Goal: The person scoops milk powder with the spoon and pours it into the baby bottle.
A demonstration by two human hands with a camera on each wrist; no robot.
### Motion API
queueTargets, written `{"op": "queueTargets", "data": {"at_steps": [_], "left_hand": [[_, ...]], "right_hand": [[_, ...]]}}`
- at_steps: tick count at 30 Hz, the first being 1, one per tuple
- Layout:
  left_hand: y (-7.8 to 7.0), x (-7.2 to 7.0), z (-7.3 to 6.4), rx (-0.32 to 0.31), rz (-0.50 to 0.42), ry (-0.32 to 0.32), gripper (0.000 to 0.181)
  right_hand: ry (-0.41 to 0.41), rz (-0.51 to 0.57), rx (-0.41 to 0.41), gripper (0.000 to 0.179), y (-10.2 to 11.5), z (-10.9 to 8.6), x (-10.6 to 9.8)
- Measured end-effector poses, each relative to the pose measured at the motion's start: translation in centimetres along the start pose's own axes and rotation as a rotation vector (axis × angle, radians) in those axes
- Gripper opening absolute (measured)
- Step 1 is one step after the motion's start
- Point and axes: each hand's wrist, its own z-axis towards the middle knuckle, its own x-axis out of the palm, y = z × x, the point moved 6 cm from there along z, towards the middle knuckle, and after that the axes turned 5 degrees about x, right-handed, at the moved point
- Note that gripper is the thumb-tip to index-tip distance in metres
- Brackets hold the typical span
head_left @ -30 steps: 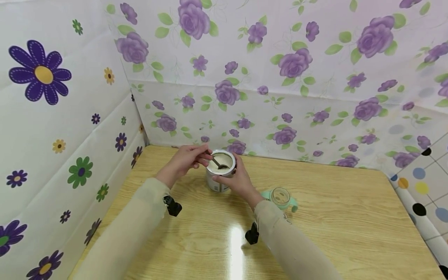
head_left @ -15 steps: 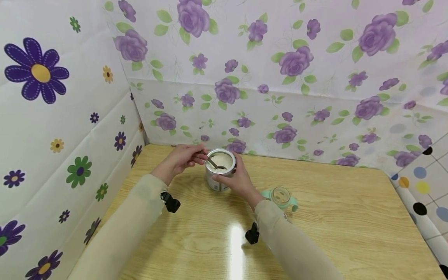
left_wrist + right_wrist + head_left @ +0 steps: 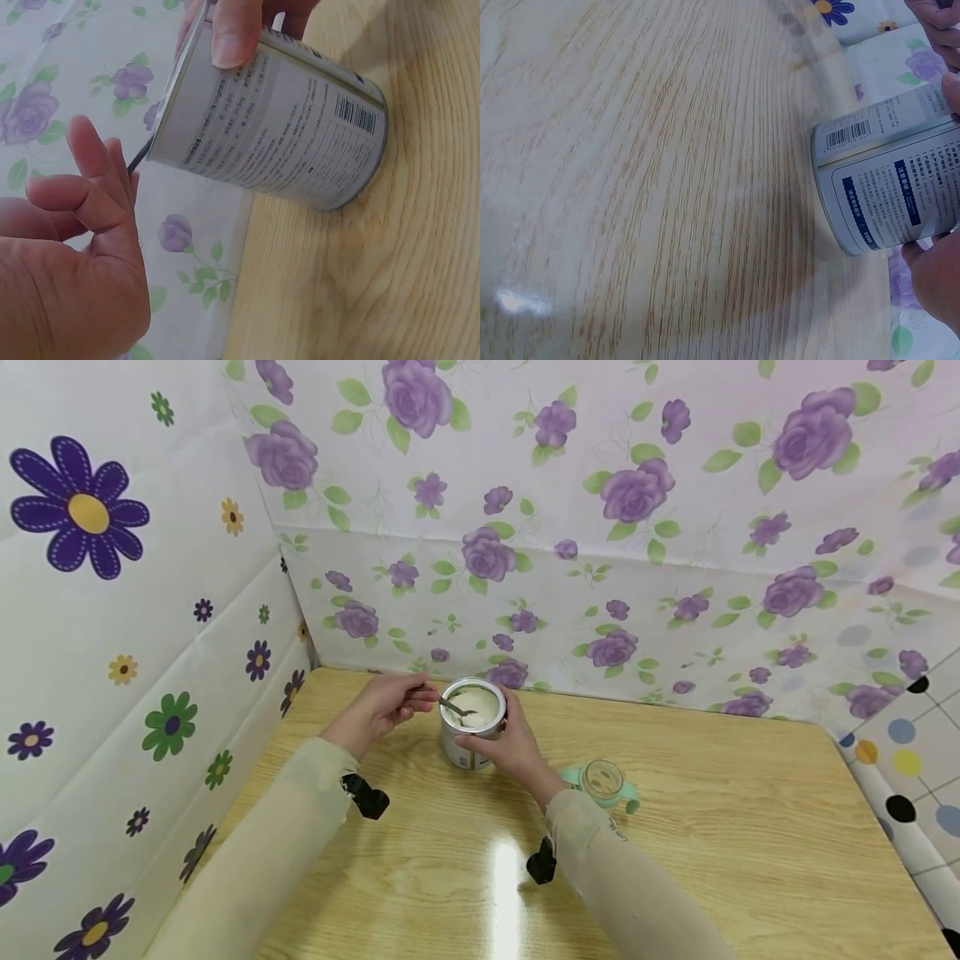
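Observation:
A round metal can (image 3: 463,752) of pale cream powder (image 3: 480,700) stands upright near the table's back edge, printed labels and a barcode on its side. My right hand (image 3: 513,743) grips it from the right, thumb on the near side. At its left my left hand (image 3: 382,703) pinches the handle of a dark spoon (image 3: 452,704), whose bowl end lies in the powder. In the left wrist view only a short piece of the spoon (image 3: 139,155) shows between the left hand (image 3: 82,255) and the rim of the can (image 3: 277,127).
A mint-green two-handled cup (image 3: 602,782) with a clear round top stands right of the can, close to my right wrist. Flower-printed cloth walls (image 3: 487,552) enclose the wooden table (image 3: 712,827) at the back and left.
My left hand has drawn slightly to the left with the spoon, and the spoon's bowl has shifted left and sunk into the powder. The right hand and can stay in place.

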Motion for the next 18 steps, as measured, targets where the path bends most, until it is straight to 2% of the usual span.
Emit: {"op": "queueTargets", "data": {"at_steps": [3, 7, 9, 12, 18], "left_hand": [[0.3, -0.2, 0.0, -0.006, -0.064, -0.033, 0.033], [0.6, -0.3, -0.1, 0.004, -0.096, -0.055, 0.041], [0.8, -0.3, -0.1, 0.014, -0.107, -0.062, 0.038], [1.0, -0.2, -0.2, 0.025, -0.098, -0.072, 0.034], [1.2, 0.6, -0.5, 0.072, -0.034, -0.036, 0.036]], "right_hand": [[0.0, 0.001, -0.001, 0.111, 0.0, -0.1, 0.0], [0.001, 0.006, -0.011, 0.111, 0.0, -0.1, 0.0], [-0.001, 0.005, -0.013, 0.111, 0.0, -0.1, 0.0], [-0.004, -0.003, -0.009, 0.112, -0.1, 0.0, 0.0], [-0.008, -0.019, -0.009, 0.111, 0.0, 0.0, 0.0]]}}
